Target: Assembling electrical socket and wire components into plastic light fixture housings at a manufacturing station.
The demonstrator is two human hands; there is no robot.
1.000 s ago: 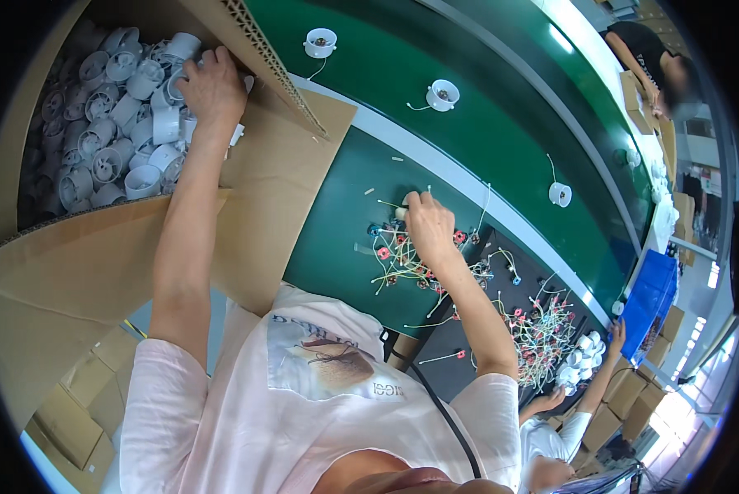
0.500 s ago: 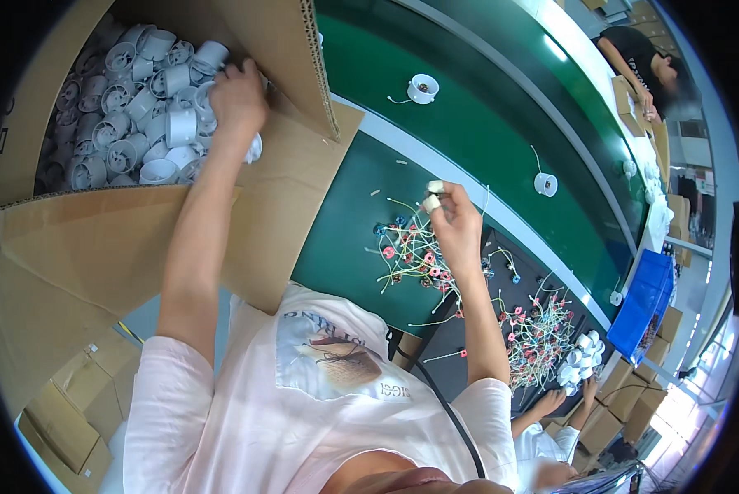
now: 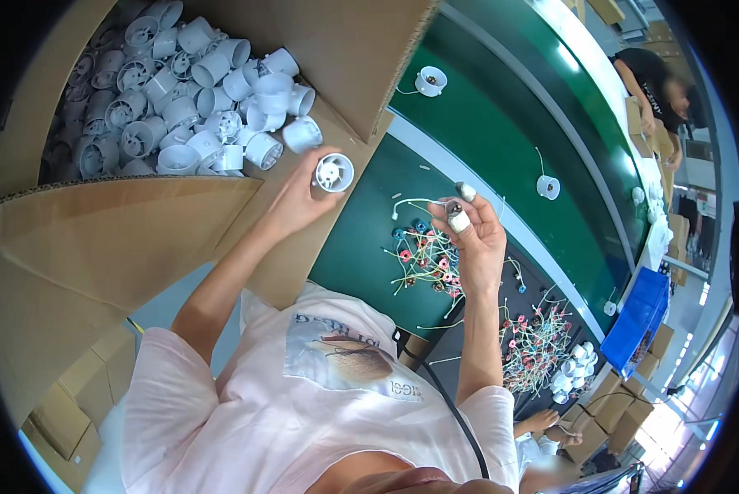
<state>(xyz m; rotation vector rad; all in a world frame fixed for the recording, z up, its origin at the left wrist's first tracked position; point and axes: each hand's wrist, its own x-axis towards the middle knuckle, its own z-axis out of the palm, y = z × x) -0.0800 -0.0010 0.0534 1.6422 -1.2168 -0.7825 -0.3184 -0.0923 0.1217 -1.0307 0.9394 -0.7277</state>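
Note:
My left hand is closed round a white plastic cup-shaped housing, its open end with inner ribs facing up. It is just outside the cardboard box, in which many similar white housings lie heaped. Between the thumb and fingers of my right hand, which wear pale finger cots, is a small dark round part with a white wire. Below that hand, a tangle of wired red and blue parts lies on the green work surface.
Beyond runs a green conveyor belt carrying white housings with wires. On the right are another wired pile, stacked white housings, a blue bin and a co-worker's hands. Another person works across the belt.
My left hand has come out of the box towards me and right, bringing a white housing. My right hand has picked up a wired part from the tangle.

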